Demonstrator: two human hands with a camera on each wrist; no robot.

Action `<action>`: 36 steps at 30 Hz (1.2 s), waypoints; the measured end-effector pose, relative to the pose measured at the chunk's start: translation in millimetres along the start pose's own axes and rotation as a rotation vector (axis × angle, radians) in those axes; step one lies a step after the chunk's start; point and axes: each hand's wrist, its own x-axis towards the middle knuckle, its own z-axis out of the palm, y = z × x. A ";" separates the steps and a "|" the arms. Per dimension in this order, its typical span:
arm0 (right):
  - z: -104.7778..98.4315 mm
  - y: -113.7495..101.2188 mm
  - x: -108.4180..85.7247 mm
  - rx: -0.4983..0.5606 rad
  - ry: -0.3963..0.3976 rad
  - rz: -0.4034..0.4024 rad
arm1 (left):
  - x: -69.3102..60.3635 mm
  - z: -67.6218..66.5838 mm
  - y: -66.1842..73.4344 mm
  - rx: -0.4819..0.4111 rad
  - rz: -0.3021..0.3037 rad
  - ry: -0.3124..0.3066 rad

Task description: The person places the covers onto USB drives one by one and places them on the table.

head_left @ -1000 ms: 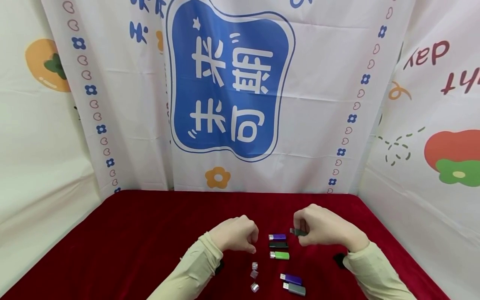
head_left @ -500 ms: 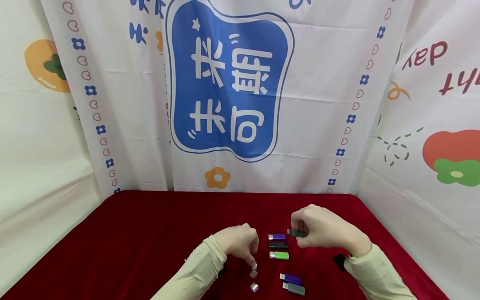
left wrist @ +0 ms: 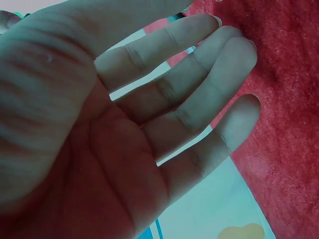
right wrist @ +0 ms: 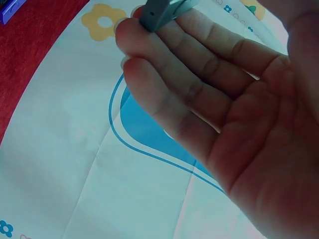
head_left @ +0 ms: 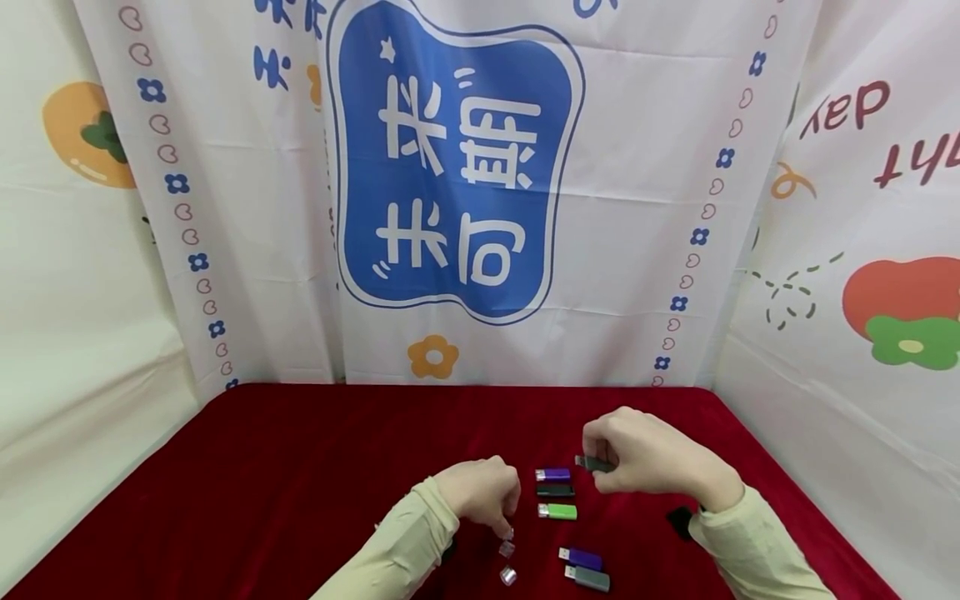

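Red cloth [head_left: 315, 467]: my right hand [head_left: 647, 454] pinching a grey stick [head_left: 597, 464], my left hand [head_left: 478, 490] touching a cap [head_left: 510, 534], grip unclear, a green stick [head_left: 558, 512] between them.

The desk [head_left: 300, 467] is viewed forward and downward from the head; the hands [left wrist: 124, 144] [right wrist: 239, 129] are filmed closely, palm-side, from the wrists. A yellow flower [head_left: 417, 357] is shared by head and right wrist.

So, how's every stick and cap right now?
Upper purple stick: capped
Green stick: capped
Black stick: lying flat, cap unclear
Lower purple stick: uncapped
Lower grey stick: uncapped
Other grey stick: held in right hand, plug end showing
Farthest clear cap: at left hand, grip unclear
Middle clear cap: loose on cloth
Nearest clear cap: loose on cloth
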 end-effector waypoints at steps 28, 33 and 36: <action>2.1 -1.5 0.7 0.026 -0.005 -0.005 | -0.4 2.9 7.4 0.056 0.020 0.020; 2.4 -1.6 1.0 0.027 -0.006 -0.004 | -0.4 4.1 8.4 0.041 0.020 0.011; 2.4 -1.8 1.1 0.027 -0.006 -0.003 | -1.0 4.5 9.0 0.034 0.016 0.011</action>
